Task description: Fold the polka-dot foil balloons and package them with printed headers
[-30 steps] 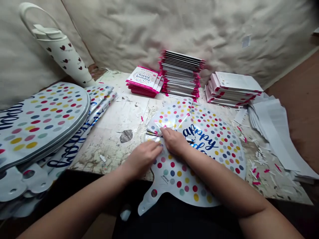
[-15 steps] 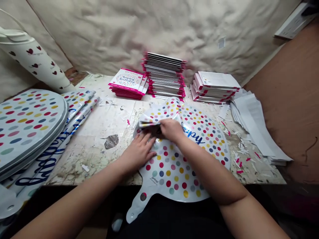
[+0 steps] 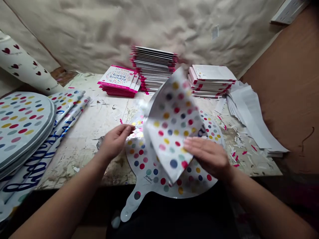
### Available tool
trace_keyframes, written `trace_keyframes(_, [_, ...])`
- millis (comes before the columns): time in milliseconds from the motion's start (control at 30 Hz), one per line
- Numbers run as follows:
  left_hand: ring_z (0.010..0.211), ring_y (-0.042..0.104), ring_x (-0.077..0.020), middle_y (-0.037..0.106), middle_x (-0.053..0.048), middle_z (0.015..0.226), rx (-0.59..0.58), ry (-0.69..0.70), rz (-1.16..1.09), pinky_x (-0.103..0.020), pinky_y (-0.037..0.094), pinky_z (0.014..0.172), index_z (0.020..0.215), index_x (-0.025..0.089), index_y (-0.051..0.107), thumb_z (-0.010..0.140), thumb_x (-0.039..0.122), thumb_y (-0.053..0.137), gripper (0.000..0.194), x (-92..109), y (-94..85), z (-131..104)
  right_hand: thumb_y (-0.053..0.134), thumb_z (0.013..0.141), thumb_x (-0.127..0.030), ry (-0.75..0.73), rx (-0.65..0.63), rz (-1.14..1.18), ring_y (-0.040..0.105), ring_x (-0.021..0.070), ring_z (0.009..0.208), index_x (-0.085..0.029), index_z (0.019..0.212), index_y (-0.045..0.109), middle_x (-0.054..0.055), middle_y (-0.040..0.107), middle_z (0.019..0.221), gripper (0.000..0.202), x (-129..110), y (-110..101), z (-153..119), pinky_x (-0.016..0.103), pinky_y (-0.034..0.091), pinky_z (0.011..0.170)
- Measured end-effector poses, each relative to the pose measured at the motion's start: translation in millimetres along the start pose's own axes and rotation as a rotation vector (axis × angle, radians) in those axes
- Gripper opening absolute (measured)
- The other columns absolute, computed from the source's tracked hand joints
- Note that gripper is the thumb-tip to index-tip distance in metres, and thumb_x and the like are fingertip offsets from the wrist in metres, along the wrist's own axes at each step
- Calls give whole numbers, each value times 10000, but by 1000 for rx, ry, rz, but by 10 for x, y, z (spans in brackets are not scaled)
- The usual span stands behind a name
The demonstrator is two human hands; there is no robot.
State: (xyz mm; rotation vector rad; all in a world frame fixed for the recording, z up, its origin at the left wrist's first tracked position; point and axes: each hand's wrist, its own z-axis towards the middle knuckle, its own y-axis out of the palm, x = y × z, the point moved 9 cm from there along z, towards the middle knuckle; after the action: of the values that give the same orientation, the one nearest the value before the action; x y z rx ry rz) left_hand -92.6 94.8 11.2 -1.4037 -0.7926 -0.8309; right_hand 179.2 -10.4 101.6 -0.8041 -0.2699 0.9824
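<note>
A flat white foil balloon (image 3: 154,186) with coloured dots and a tail lies at the table's front edge, its tail hanging over. Above it, a folded dotted foil balloon (image 3: 171,129) is raised and tilted, blurred by motion. My right hand (image 3: 210,154) grips its lower right edge, fingers on the front face; the thumb is hidden. My left hand (image 3: 116,137) is at the flat balloon's left edge, thumb and fingers pressed together. Whatever may be between those fingertips is too small to make out. Dark blue lettering shows partly beside my right hand.
Dotted balloons (image 3: 25,126) are stacked at the left, by a tumbler (image 3: 25,66) with hearts. Along the back stand "happy birthday" packets (image 3: 118,78), a tall packet stack (image 3: 154,66) and a white-topped stack (image 3: 213,74). Paper sheets (image 3: 256,116) and scraps (image 3: 235,146) lie right.
The folded balloon has come up off the flat one in my right hand, which moved right and nearer. My left hand has drawn back leftward from the fold, fingers now closed.
</note>
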Motion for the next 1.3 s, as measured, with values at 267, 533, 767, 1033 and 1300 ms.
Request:
trace_keyframes(267, [727, 643, -157, 677, -80, 816, -103, -344, -392, -276, 524, 720, 910, 121, 639, 770, 466, 573, 378, -200, 278, 182, 469, 860, -125, 146, -269, 76, 564, 219, 1115, -172, 1168, 595, 79, 635, 1154, 336, 33, 703, -797, 416, 473, 958])
trace_keyframes(533, [599, 632, -179, 666, -96, 693, -236, -545, -611, -260, 518, 521, 756, 110, 639, 792, 587, 469, 507, -51, 692, 681, 472, 854, -167, 177, -260, 88, 552, 218, 1131, -179, 1176, 592, 75, 623, 1173, 344, 68, 717, -787, 411, 454, 980])
trace_keyframes(767, [806, 676, -275, 697, -133, 856, -547, -845, -856, -414, 557, 749, 999, 111, 620, 803, 292, 559, 274, -5, 1250, 458, 473, 828, -89, 186, -244, 88, 559, 207, 1122, -182, 1162, 600, 63, 637, 1151, 370, 63, 721, -783, 398, 459, 979])
trace_keyframes(1033, [1085, 576, -200, 550, -103, 1249, 64, -307, -514, -338, 479, 929, 1233, 181, 488, 821, 167, 535, 415, 26, 598, 1036, 463, 851, -107, 171, -250, 101, 571, 200, 1107, -160, 1132, 615, 72, 643, 1142, 324, 103, 720, -746, 386, 458, 978])
trace_keyframes(1300, [1341, 276, -213, 345, -43, 1438, -770, 799, 505, -414, 158, 1117, 1343, 253, 412, 888, 351, 425, 466, 780, 1657, -82, 441, 878, -120, 146, -239, 112, 586, 183, 1084, -184, 1094, 635, 59, 654, 1123, 297, 124, 690, -721, 361, 466, 968])
